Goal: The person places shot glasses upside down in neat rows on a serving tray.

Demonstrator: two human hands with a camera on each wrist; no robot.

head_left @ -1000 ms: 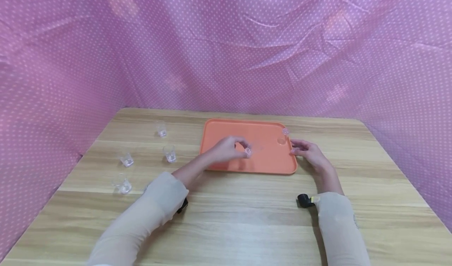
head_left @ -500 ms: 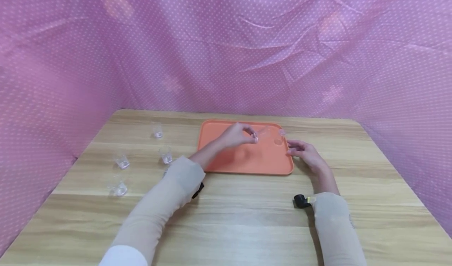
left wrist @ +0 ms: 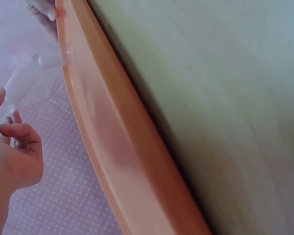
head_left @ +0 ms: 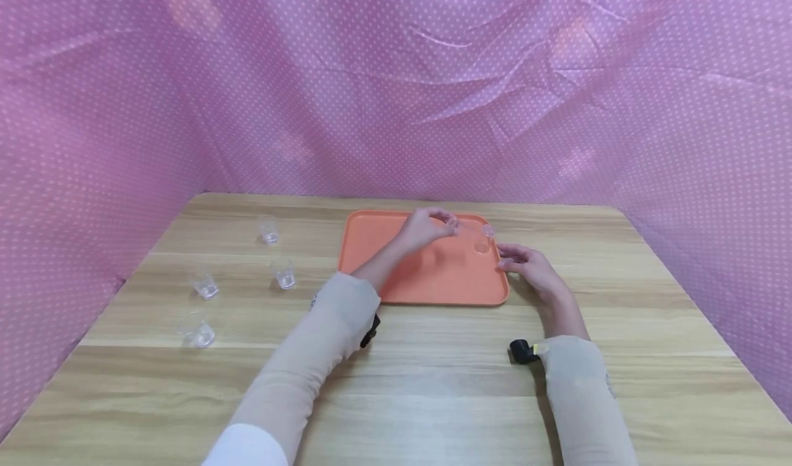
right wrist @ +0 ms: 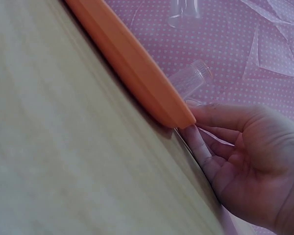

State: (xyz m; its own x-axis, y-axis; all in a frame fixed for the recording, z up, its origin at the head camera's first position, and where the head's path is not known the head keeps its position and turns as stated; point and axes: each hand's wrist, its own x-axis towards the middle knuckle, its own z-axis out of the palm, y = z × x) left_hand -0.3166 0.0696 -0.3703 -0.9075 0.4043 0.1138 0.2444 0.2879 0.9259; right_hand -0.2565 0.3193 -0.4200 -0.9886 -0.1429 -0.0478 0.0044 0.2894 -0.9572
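Over the far right part of the orange tray (head_left: pixel 427 291), my left hand (head_left: pixel 422 231) pinches a clear cup (left wrist: pixel 20 83) by its base end. That cup is tilted, with its mouth away from the fingers. Another clear cup (right wrist: pixel 191 79) stands upside down on the tray near its right edge, close to the held one. My right hand (head_left: pixel 533 268) grips the tray's right rim, with the thumb above and a finger underneath in the right wrist view.
Several clear cups stand upright on the wooden table (head_left: pixel 433 383) left of the tray, among them a far cup (head_left: pixel 269 234) and a near cup (head_left: pixel 202 333). A pink dotted cloth (head_left: pixel 396 108) hangs behind the table and at both sides.
My left hand has carried the pinched cup away from me and rightward across the tray, towards the upside-down cup. The right hand stays at the tray's rim.
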